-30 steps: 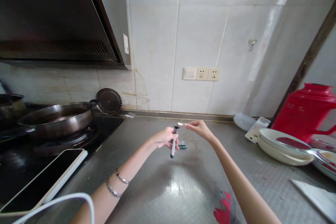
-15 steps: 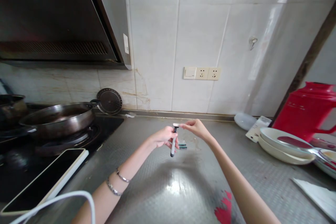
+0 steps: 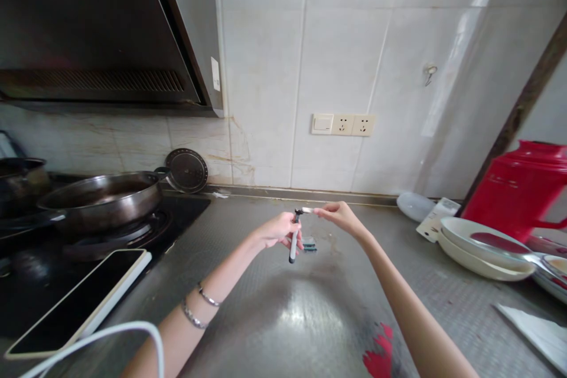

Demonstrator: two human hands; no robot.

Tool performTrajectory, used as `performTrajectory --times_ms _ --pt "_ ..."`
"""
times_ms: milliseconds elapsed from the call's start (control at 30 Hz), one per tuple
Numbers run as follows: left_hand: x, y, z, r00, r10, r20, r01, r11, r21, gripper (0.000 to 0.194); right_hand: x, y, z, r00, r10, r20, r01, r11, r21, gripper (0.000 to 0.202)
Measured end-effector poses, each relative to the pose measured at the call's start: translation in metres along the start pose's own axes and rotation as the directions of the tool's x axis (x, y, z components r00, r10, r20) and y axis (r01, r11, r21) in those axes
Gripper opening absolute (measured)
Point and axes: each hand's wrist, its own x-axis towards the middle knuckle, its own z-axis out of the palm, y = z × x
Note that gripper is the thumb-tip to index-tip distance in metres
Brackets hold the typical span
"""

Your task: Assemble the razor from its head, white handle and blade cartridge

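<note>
My left hand [image 3: 283, 229] is closed around the grey-and-black handle of a razor [image 3: 293, 242], held upright over the counter. The razor's small dark head [image 3: 298, 211] sticks up above the fingers. Between the thumb and fingertips of my right hand [image 3: 339, 216] is a small white blade cover [image 3: 307, 210], just right of the head. Whether the cover still touches the head is too small to tell. Behind the left fingers, small green-and-dark pieces [image 3: 309, 245] lie on the counter, partly hidden.
A metal counter [image 3: 248, 319] lies under my hands. To the left are a stove with a steel pan [image 3: 104, 198], a phone [image 3: 80, 304] and a white cable [image 3: 146, 328]. A red thermos [image 3: 516, 192] and stacked dishes [image 3: 482, 269] stand on the right.
My right hand has moved slightly right with the white cover, which has come away from its place across the razor's head. The dark head now shows. My left hand keeps its grip.
</note>
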Motion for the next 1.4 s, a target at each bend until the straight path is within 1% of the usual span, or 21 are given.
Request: performTrajectory --times_ms 67,133,167,233,300,400,500,567,700,800,867,967,1033,1100,1200,1300,1400 --pt "-0.001 0.002 0.000 0.999 0.049 0.020 -0.049 0.999 0.012 0.008 -0.001 0.005 -0.007 1.000 0.029 -0.011 -0.029 1.000 0.004 0.055" --pt "-0.001 0.004 -0.002 0.988 0.150 0.028 -0.152 0.987 0.058 0.007 -0.003 0.004 -0.016 0.999 0.036 -0.015 -0.035 0.999 0.015 0.054" --pt "-0.001 0.004 -0.003 0.976 0.218 0.021 -0.219 0.971 0.098 0.005 -0.004 0.001 -0.020 1.000 0.030 -0.008 -0.030 0.999 0.022 0.054" --pt "0.001 0.004 -0.005 0.933 0.360 -0.021 -0.347 0.912 0.221 0.001 -0.006 -0.011 -0.027 1.000 -0.003 0.012 0.003 1.000 0.024 0.053" --pt "0.002 0.003 -0.007 0.875 0.480 -0.066 -0.426 0.826 0.370 0.006 -0.009 -0.028 -0.029 0.998 -0.053 0.032 0.053 0.999 0.010 0.052" --pt "0.003 0.000 -0.008 0.799 0.595 -0.087 -0.452 0.690 0.565 0.013 -0.015 -0.056 -0.025 0.993 -0.111 0.036 0.113 0.992 -0.048 0.052" --pt "0.003 -0.001 -0.008 0.754 0.653 -0.068 -0.452 0.592 0.667 0.018 -0.021 -0.072 -0.022 0.987 -0.161 -0.014 0.157 0.977 -0.142 0.051" --pt "0.001 -0.001 -0.008 0.733 0.677 -0.065 -0.452 0.556 0.698 0.018 -0.022 -0.072 -0.024 0.985 -0.169 -0.023 0.162 0.970 -0.182 0.051" --pt "0.000 0.000 -0.009 0.697 0.713 -0.073 -0.456 0.519 0.723 0.016 -0.023 -0.063 -0.038 0.993 -0.115 -0.014 0.109 0.971 -0.215 0.050" --pt "0.000 -0.001 -0.009 0.690 0.720 -0.073 -0.472 0.525 0.708 0.016 -0.024 -0.064 -0.041 0.993 -0.113 -0.043 0.101 0.968 -0.230 0.050" --pt "0.001 -0.001 -0.009 0.700 0.711 -0.072 -0.466 0.531 0.708 0.016 -0.025 -0.069 -0.036 0.988 -0.148 -0.052 0.133 0.965 -0.227 0.052" --pt "0.000 0.000 -0.009 0.718 0.689 -0.100 -0.418 0.542 0.729 0.015 -0.024 -0.072 -0.030 0.982 -0.183 -0.039 0.170 0.960 -0.223 0.053" --pt "-0.002 0.002 -0.010 0.716 0.687 -0.125 -0.401 0.551 0.731 0.015 -0.022 -0.067 -0.032 0.985 -0.169 -0.029 0.158 0.962 -0.224 0.053" --pt "-0.003 0.004 -0.011 0.711 0.689 -0.141 -0.413 0.571 0.710 0.015 -0.021 -0.059 -0.038 0.988 -0.143 -0.053 0.126 0.961 -0.246 0.053" --pt "-0.004 0.007 -0.011 0.727 0.668 -0.158 -0.416 0.612 0.673 0.015 -0.021 -0.052 -0.047 0.989 -0.115 -0.091 0.088 0.961 -0.260 0.054" --pt "-0.003 0.005 -0.010 0.737 0.662 -0.141 -0.414 0.606 0.680 0.017 -0.024 -0.061 -0.043 0.990 -0.131 -0.059 0.117 0.974 -0.192 0.055" --pt "-0.002 0.003 -0.009 0.739 0.666 -0.101 -0.420 0.572 0.705 0.017 -0.026 -0.074 -0.032 0.980 -0.189 -0.056 0.175 0.967 -0.187 0.055"
